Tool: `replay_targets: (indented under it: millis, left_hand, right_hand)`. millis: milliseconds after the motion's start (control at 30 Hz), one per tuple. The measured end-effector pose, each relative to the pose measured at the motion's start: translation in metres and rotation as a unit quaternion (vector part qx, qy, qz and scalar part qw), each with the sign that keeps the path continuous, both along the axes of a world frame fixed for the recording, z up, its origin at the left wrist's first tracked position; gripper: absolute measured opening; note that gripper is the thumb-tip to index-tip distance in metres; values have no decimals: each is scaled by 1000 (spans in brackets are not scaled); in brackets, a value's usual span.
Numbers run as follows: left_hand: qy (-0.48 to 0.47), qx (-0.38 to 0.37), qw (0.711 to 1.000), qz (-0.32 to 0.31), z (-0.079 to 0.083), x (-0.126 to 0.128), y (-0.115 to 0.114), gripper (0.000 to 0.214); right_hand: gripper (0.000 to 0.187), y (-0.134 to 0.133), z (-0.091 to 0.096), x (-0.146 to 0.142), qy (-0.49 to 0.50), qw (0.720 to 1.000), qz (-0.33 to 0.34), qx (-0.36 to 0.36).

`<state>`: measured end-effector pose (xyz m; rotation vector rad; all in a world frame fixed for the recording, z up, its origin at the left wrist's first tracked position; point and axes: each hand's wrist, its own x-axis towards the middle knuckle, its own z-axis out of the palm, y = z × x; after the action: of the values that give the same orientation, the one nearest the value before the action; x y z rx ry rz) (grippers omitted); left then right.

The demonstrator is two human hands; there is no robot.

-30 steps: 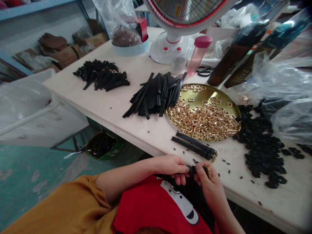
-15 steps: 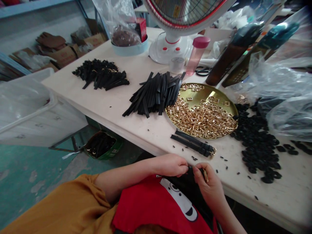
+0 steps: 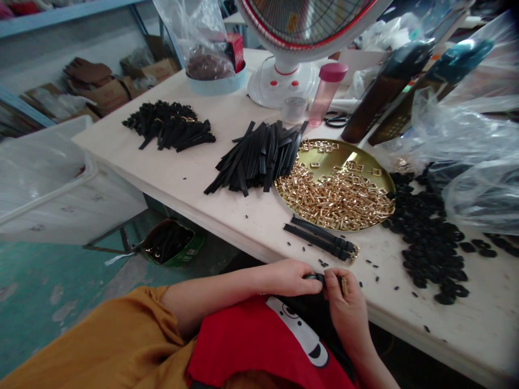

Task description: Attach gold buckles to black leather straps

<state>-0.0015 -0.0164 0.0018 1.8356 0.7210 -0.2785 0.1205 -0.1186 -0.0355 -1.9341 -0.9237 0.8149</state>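
My left hand (image 3: 288, 277) and my right hand (image 3: 346, 308) meet at the table's near edge, both pinched on one black strap (image 3: 317, 278). A gold buckle (image 3: 344, 285) shows at my right fingertips. Just beyond the hands lie two finished black straps (image 3: 320, 240) with buckles. Behind those sits a round gold tray (image 3: 336, 156) heaped with gold buckles (image 3: 336, 200). A pile of plain black straps (image 3: 259, 156) lies to the tray's left, and small black loops (image 3: 430, 237) are spread to its right.
A second heap of black straps (image 3: 170, 125) lies at the far left of the table (image 3: 190, 178). A fan (image 3: 292, 59), a pink-capped bottle (image 3: 326, 93), scissors (image 3: 338, 119) and plastic bags (image 3: 470, 156) crowd the back and right. A green box (image 3: 170, 242) sits on the floor.
Both hands stay together at the table edge, working the strap between the fingers; my right hand has shifted slightly. The view has drifted a little.
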Motion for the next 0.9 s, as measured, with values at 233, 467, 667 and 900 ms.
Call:
replay_targets:
  millis: [233,467,667,900]
  left_hand:
    - [7,0,998,60,-6,5,-5,25]
    - [-13,-18,1000,9,1,-2,-1,26]
    - [-18,41,998,-40,8,-1,-2,26]
    - [-22,71,997,-10,-6,-2,-9,28]
  right_hand:
    - [26,0,-2,-1,22,1000,-1,12]
    - [31,-6,1,16,131,982,126,-45]
    - [28,-7,3,8,248,968,29,-26]
    - [27,-11,-8,-8,291,956,-22,-6]
